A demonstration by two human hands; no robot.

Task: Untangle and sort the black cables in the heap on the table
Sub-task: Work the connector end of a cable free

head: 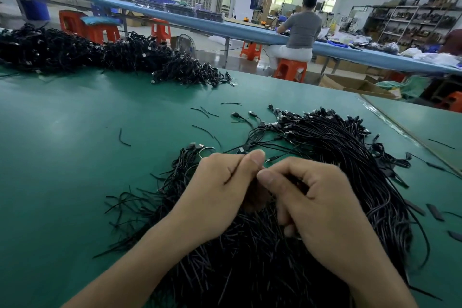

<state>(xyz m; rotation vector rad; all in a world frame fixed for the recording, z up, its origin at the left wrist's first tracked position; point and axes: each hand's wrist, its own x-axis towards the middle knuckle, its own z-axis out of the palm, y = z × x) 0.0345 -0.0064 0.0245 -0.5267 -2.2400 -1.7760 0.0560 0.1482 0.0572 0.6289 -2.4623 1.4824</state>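
A big heap of thin black cables (332, 147) with small plug ends spreads over the near right of the green table (75, 145) and runs under my forearms. My left hand (220, 190) and my right hand (317, 205) sit close together on top of it, thumbs nearly touching. Both have curled fingers pinching black cable strands between them. What lies inside the curled fingers is mostly hidden. A few cable ends stick out beyond my left hand.
A second, larger pile of black cables (105, 55) lies along the table's far left edge. Short loose black pieces (205, 111) are scattered mid-table. A seated person (300, 32) works at a blue bench beyond; orange stools (290, 70) and cardboard boxes stand on the floor.
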